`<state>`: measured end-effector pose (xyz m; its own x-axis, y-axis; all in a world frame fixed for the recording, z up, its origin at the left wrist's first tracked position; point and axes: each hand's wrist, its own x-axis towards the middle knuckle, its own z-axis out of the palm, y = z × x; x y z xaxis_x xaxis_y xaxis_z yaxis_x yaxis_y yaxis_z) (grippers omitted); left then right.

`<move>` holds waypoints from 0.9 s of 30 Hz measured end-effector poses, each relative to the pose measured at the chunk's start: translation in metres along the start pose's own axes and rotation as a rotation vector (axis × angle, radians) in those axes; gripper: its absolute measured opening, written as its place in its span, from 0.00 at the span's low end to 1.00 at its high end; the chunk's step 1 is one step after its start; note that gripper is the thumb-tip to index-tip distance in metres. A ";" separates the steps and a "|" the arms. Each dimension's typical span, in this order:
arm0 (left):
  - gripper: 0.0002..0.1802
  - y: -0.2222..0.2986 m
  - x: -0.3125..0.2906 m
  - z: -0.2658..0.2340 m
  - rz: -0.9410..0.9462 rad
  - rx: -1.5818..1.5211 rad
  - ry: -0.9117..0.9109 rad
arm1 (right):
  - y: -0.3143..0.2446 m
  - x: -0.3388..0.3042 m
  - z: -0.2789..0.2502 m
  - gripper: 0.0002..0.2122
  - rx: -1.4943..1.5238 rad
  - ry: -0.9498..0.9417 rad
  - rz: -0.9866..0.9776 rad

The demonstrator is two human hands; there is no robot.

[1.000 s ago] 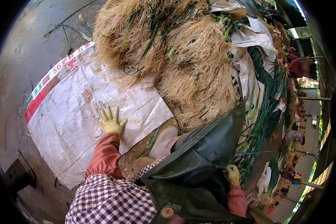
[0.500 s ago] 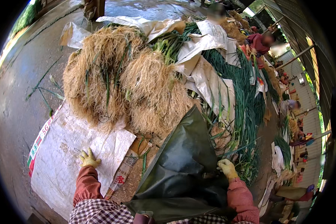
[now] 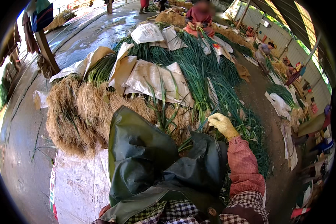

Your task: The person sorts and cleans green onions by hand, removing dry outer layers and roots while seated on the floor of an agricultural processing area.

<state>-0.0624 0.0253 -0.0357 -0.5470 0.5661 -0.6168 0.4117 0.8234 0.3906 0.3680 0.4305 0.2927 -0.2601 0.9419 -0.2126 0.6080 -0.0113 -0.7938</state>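
My right hand, in a pale yellow work glove, reaches over the near edge of a heap of green onions. Its fingers are curled together beside a thin green leaf; what they hold, if anything, cannot be made out. Of my left arm only a bit of red sleeve shows at the lower edge; that hand is out of sight. A dark green waterproof apron stands up in folds over my lap. Beyond it, bundles of onions lie with shaggy tan roots toward me.
Pale sacks lie across the onions. A flattened white sack covers the ground at my left. Ahead, another person sits at the heap's far end. A wooden post stands at the left, on wet concrete floor.
The view has swung right and up. My left hand has left the white sack and dropped from view. My right hand now shows farther forward, and the apron bulges higher on the left.
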 end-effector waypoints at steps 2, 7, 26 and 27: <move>0.23 0.016 -0.005 -0.017 0.019 0.017 0.037 | 0.029 -0.003 -0.017 0.09 0.157 0.105 0.056; 0.21 0.072 0.008 -0.059 0.099 0.075 0.092 | 0.139 -0.030 -0.045 0.08 0.171 0.238 0.200; 0.17 0.078 0.049 -0.314 -0.033 -0.044 0.556 | 0.225 0.111 -0.042 0.24 -0.130 0.209 0.184; 0.17 0.057 0.058 -0.350 0.047 -0.098 0.634 | 0.206 0.123 -0.045 0.28 -0.164 0.133 0.198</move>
<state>-0.3262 0.1195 0.1899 -0.8669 0.4911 -0.0853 0.3937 0.7796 0.4870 0.4949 0.5590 0.1292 -0.0307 0.9627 -0.2690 0.7529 -0.1548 -0.6397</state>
